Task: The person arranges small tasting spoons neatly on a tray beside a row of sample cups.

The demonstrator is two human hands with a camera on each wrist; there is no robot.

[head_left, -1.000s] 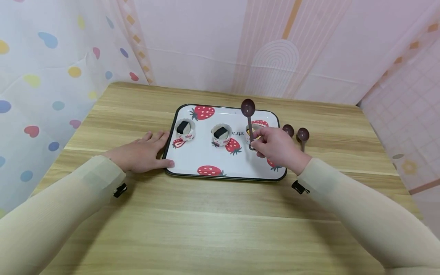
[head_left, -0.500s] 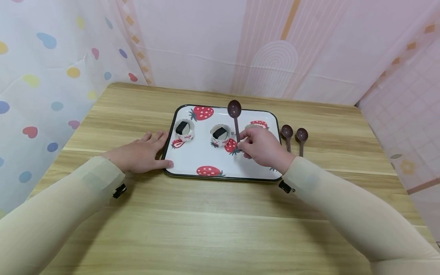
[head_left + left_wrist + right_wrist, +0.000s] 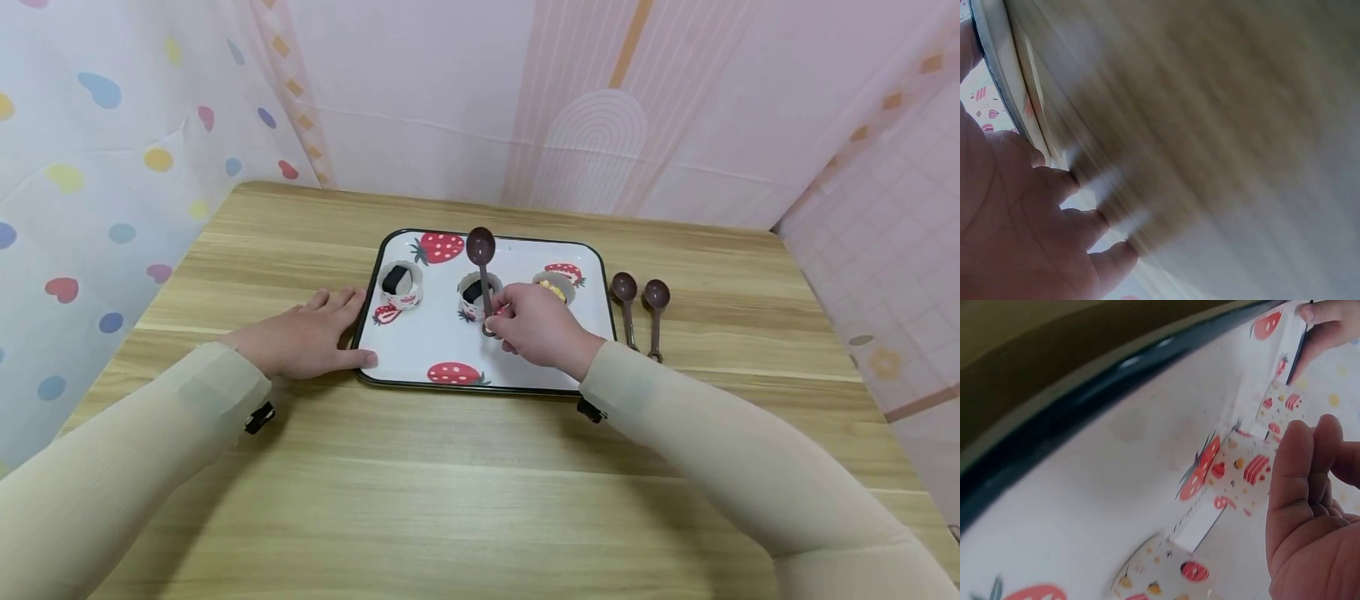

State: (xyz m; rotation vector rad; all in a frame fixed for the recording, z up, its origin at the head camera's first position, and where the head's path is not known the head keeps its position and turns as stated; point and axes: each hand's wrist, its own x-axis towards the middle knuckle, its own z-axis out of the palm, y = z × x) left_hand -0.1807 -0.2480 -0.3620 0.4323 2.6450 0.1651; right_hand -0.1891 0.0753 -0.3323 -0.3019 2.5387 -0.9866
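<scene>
Right hand pinches a brown spoon, bowl far; left hand lies spread, released, thumb over the tray's left rim.

The wood-grained bench carries a white, dark-rimmed, strawberry-patterned tray on its far half; just right of the tray lie two brown spoons side by side, bowls at the far end, handles near

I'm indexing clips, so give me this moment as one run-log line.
left hand: touching tray; right hand: holding brown spoon over tray; two other spoons: right of tray
</scene>
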